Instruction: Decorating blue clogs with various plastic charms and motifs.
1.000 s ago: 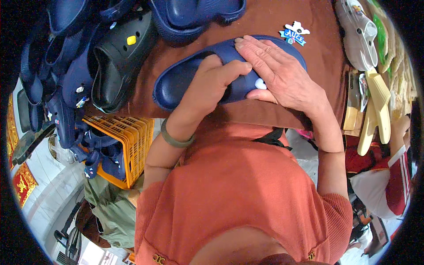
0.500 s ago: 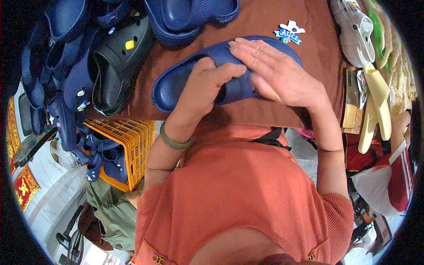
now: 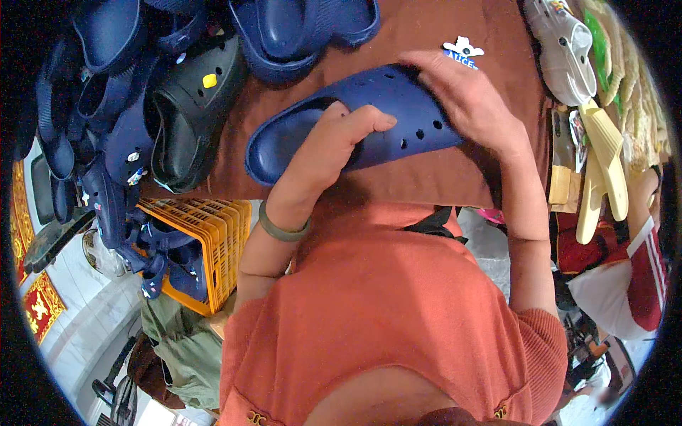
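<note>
A navy blue clog-style slipper (image 3: 398, 106) with round holes lies across the brown cloth (image 3: 483, 184), its toe to the right. My left hand (image 3: 332, 142) grips it at the edge of the foot opening. The left thumb lies on the upper, and the other fingers are mostly hidden. Over the toe end is my right hand (image 3: 465, 99), slightly blurred, fingers stretched out and holding nothing. Just beyond it lies a small white and blue shoe charm (image 3: 463, 48), partly covered by the right hand.
Several navy clogs (image 3: 106, 35) pile up at the left, beside a black clog (image 3: 192, 117) with a yellow charm. More stand in an orange crate (image 3: 231, 248) below. To the right are a white clog (image 3: 568, 57) and pale yellow slippers (image 3: 604, 163). Another person's arm (image 3: 643, 206) shows there.
My right hand has lifted off the middle of the clog's upper and shifted right to the toe, uncovering the holes. The left hand keeps its grip.
</note>
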A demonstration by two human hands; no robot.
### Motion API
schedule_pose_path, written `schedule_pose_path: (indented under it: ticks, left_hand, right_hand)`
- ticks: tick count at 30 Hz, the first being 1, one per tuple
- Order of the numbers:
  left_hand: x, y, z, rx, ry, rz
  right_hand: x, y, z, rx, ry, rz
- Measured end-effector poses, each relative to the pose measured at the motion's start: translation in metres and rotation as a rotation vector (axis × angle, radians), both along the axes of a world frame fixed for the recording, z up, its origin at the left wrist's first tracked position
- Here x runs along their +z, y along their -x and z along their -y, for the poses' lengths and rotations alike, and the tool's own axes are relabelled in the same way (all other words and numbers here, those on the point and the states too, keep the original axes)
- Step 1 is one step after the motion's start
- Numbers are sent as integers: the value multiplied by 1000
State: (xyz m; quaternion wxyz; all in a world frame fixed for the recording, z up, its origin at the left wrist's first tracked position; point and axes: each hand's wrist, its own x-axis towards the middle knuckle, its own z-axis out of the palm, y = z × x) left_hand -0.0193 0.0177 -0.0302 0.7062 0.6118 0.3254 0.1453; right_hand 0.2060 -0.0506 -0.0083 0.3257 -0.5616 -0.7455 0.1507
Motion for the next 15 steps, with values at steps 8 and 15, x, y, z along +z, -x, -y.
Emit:
schedule_pose_path:
  ticks: [8, 15]
  left_hand:
    - [40, 26, 22, 35, -238, -195]
    - [11, 48, 10, -70, -398, -41]
  right_hand:
    - [-15, -89, 19, -133, 334, 35]
    - [3, -76, 16, -428, 354, -185]
